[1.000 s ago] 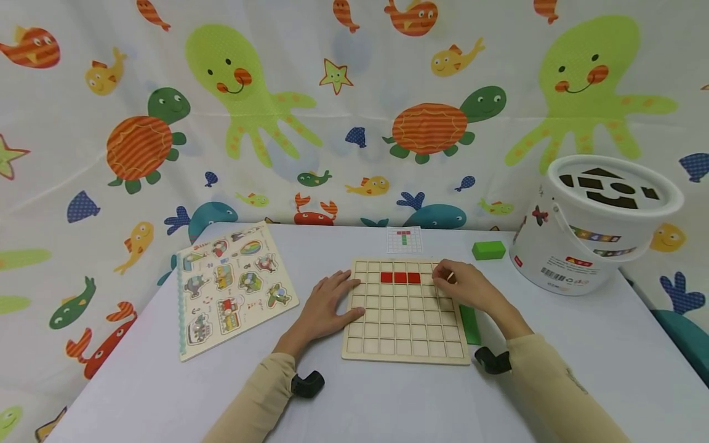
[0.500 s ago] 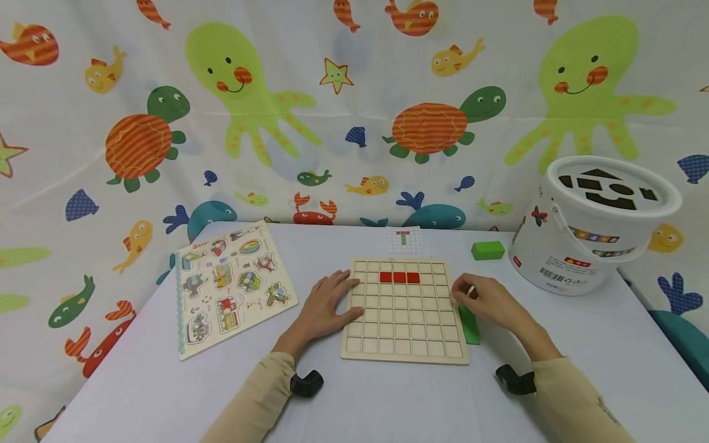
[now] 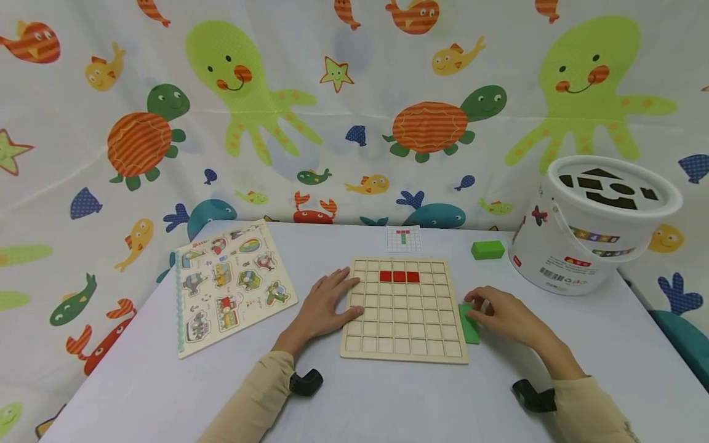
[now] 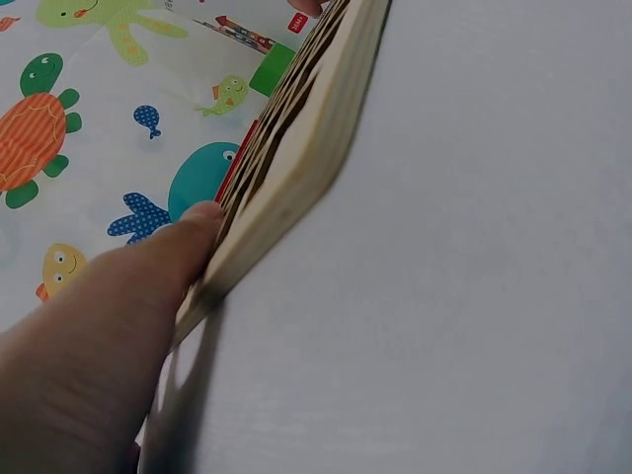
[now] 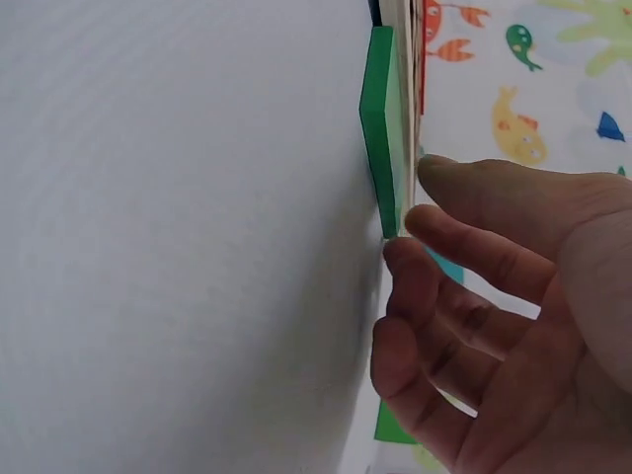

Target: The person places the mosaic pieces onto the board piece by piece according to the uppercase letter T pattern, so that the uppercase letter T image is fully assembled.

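Board (image 3: 402,347) flat on the white table (image 3: 388,406), ruled into square cells, with three red tiles (image 3: 399,277) side by side in the second row from the far edge. Green strip (image 3: 471,331) on the table along the board's right side; whether touching the edge or just beside it, cannot tell. Right hand (image 3: 501,314) at the strip's far end, fingers loosely bent, thumb and forefinger parted, with hold of nothing; contact between fingertips and strip, hard to tell even from the right wrist view. Left hand (image 3: 327,307) laid at the board's left edge, fingers stretched out, thumb resting on the rim, with no grip round anything. Just beyond the board, a small gridded card (image 3: 394,245) with a T in red and green. Right of the card, a green block (image 3: 487,250), near a white bucket (image 3: 595,224) with shaped holes in its lid. On the left, a picture puzzle (image 3: 236,284), lying aslant. Behind, a pale cloth (image 3: 343,129) printed with octopuses, turtles and fish.
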Demonstrator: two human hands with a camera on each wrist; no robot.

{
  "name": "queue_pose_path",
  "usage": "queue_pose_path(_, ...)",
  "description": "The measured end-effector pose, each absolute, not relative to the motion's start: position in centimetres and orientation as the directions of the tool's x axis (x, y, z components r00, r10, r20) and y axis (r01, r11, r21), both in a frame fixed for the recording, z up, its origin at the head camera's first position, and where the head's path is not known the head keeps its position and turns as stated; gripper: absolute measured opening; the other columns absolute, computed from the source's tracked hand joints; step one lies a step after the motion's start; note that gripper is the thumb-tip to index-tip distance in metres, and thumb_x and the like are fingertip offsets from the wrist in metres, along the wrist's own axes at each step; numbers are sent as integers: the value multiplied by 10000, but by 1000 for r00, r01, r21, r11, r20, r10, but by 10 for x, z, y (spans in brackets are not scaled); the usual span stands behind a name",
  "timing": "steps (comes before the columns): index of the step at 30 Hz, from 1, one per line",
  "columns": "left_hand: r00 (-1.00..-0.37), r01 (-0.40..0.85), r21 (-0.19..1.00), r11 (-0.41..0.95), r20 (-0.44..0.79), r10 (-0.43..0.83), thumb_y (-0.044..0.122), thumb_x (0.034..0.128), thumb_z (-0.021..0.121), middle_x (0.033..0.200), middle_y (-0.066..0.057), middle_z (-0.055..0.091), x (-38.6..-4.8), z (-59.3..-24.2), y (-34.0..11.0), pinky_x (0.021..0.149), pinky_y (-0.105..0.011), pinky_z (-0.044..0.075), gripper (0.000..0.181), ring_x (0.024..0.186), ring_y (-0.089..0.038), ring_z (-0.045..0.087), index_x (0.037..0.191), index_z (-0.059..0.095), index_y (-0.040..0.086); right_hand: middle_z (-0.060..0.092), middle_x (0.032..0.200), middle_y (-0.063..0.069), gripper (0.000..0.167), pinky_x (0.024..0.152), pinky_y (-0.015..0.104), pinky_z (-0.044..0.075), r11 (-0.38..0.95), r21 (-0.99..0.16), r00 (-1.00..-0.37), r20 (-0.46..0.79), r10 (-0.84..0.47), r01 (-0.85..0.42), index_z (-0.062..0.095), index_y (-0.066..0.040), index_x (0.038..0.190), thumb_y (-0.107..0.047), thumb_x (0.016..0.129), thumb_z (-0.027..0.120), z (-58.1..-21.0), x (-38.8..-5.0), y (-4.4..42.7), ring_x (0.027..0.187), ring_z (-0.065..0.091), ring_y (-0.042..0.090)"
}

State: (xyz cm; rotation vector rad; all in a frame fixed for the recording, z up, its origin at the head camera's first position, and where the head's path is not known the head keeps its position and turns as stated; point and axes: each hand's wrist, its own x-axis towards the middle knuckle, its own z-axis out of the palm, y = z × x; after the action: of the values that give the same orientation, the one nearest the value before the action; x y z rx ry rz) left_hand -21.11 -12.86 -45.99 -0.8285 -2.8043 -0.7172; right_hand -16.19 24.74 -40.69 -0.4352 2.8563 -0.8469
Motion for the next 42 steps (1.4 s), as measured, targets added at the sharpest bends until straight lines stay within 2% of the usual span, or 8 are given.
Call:
queue_pose_path(5,-808,589,380,713,275,521,537,847,594,1563,-59,271,-210,-460,-129,1128,-565,218,711,1425,-298,290,1440,415,188,571,879,-16,263,575,214,411,805,-539,-946,-45,-321,-248,620,-83,1108,-171,866,673,-410,-159,249,725,478,111)
queue_pose_path(8,-771,637,332,695,253,585,639,825,547,1552,-85,293,-209,-459,-131,1124,-593,185,785,1436,-342,244,1456,385,201,563,871,-15,274,569,215,405,803,-543,-948,-41,-317,-245,618,-83,1119,-166,864,674,-410,-159,250,723,472,111)
queue_pose_path(11,-747,663,299,686,208,632,774,776,470,1575,-97,224,-209,-457,-132,1131,-597,148,907,1454,-350,182,1480,333,218,559,865,-14,281,568,215,400,803,-543,-948,-36,-315,-246,619,-79,1129,-160,865,670,-410,-159,249,724,468,112)
queue_pose_path(14,-739,670,295,681,184,648,816,751,449,1586,-76,195,-209,-455,-133,1136,-595,128,964,1461,-341,159,1492,303,218,560,869,-11,283,571,216,399,804,-544,-950,-36,-309,-241,618,-79,1134,-160,867,668,-410,-160,249,732,468,119)
queue_pose_path(22,-761,642,293,709,130,636,698,768,576,1597,-15,164,-209,-454,-133,1158,-567,93,917,1475,-295,130,1503,266,246,576,913,13,203,600,221,411,798,-568,-959,-50,-280,-203,601,-98,1054,-140,867,666,-411,-164,247,747,482,139)
queue_pose_path(28,-780,617,286,733,103,617,677,786,576,1603,-14,132,-208,-453,-130,1170,-547,81,898,1481,-279,109,1509,241,264,602,888,19,144,597,218,435,772,-610,-961,-65,-271,-177,572,-96,990,-114,869,648,-410,-167,245,748,514,143)
queue_pose_path(36,-812,573,307,760,87,577,669,800,572,1605,-69,100,-208,-453,-128,1177,-530,87,868,1480,-300,95,1506,237,290,599,889,35,116,608,227,461,740,-646,-968,-1,-249,-190,568,-82,979,-96,878,623,-406,-171,242,798,539,165)
queue_pose_path(42,-812,573,310,759,92,576,659,802,578,1602,-71,122,-207,-452,-127,1174,-537,99,864,1479,-300,105,1506,240,289,630,941,44,105,709,283,476,716,-661,-967,62,-246,-225,579,-86,986,-90,889,620,-404,-176,235,865,582,182)
